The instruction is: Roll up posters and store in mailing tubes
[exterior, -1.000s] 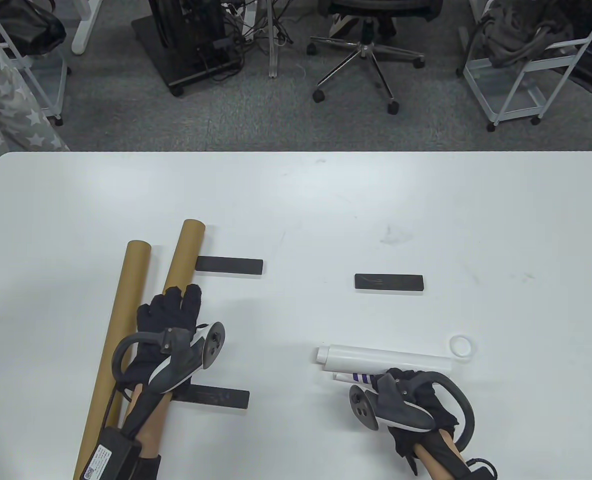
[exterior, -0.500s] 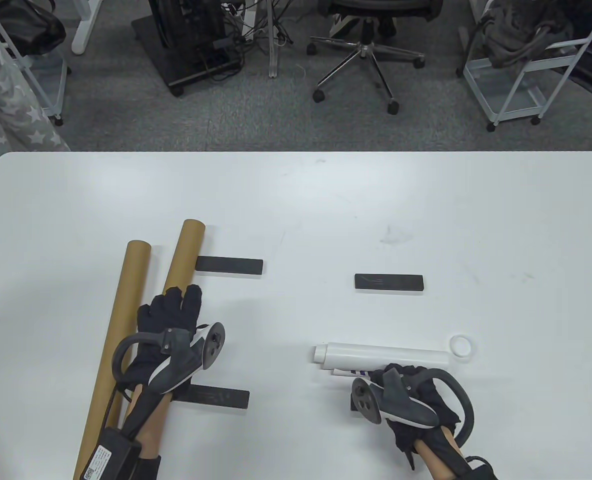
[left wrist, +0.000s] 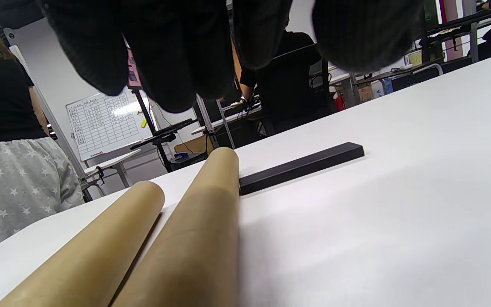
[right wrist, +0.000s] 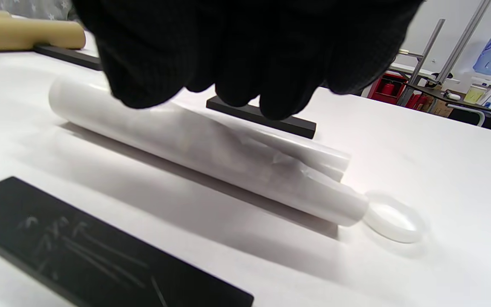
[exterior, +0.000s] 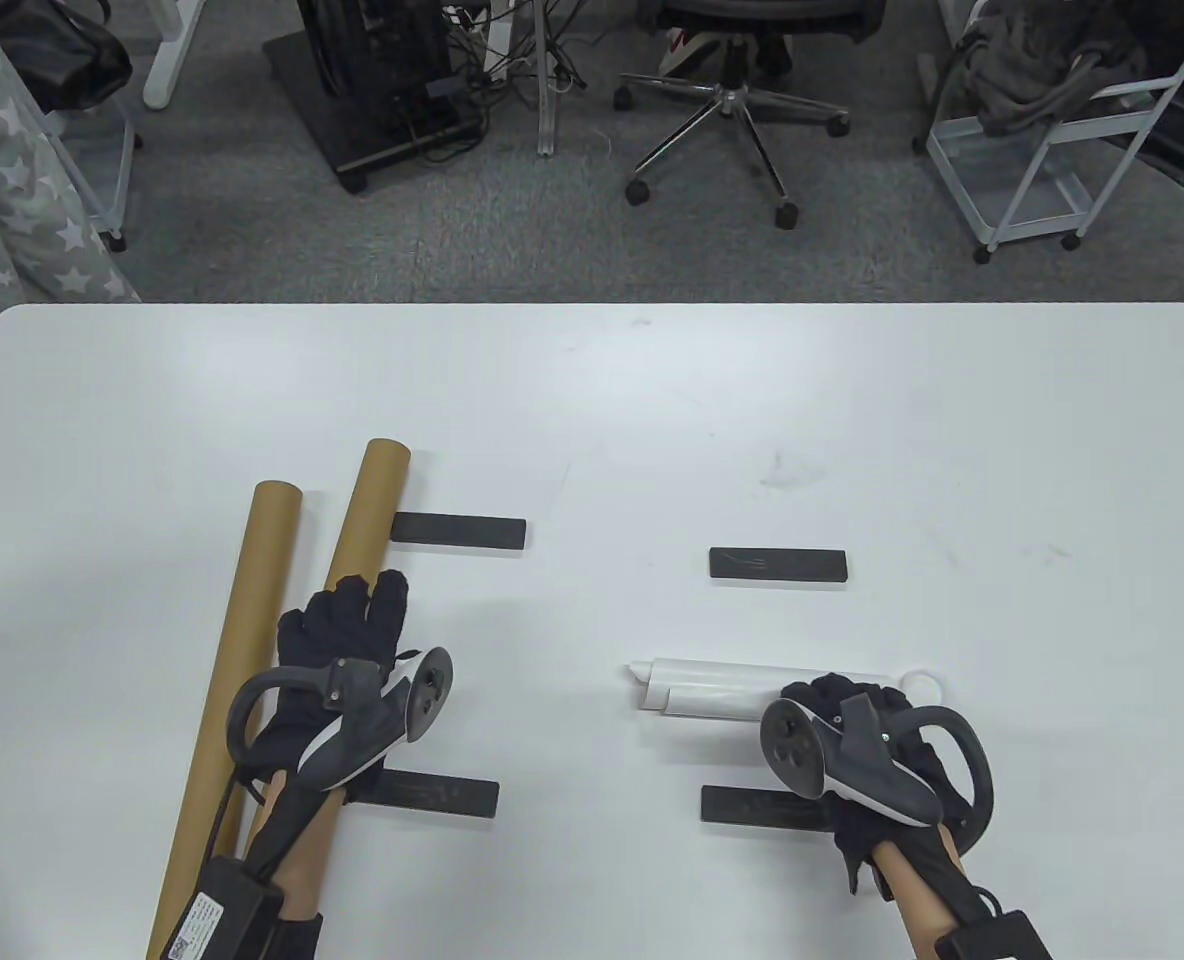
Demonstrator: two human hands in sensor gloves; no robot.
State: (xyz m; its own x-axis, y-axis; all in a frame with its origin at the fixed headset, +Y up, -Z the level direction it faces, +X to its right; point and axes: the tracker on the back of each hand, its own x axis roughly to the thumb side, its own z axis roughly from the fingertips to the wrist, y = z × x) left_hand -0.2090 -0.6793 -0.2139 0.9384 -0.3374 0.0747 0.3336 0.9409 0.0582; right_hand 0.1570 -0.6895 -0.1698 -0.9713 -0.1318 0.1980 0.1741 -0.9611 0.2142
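Observation:
Two brown mailing tubes lie side by side at the table's left, the left tube (exterior: 242,660) and the right tube (exterior: 362,530). My left hand (exterior: 347,620) rests flat on the right tube; in the left wrist view its fingers (left wrist: 177,55) hang over the right tube (left wrist: 198,230), with the other tube (left wrist: 92,256) beside it. A rolled white poster (exterior: 712,688) lies at the front right. My right hand (exterior: 842,705) presses on top of the roll's right part, fingers (right wrist: 237,51) over the roll (right wrist: 211,157). A white tube cap (exterior: 922,683) touches the roll's right end.
Several black bars lie flat on the table: one against the right tube (exterior: 459,530), one at mid right (exterior: 777,565), one by my left wrist (exterior: 432,795), one just in front of the poster roll (exterior: 752,805). An office chair and carts stand beyond the far edge.
My right hand has moved away from me and to the right, rolling the poster farther. The striped loose edge is wrapped in, and the black bar under the hand now shows. The left hand stays put.

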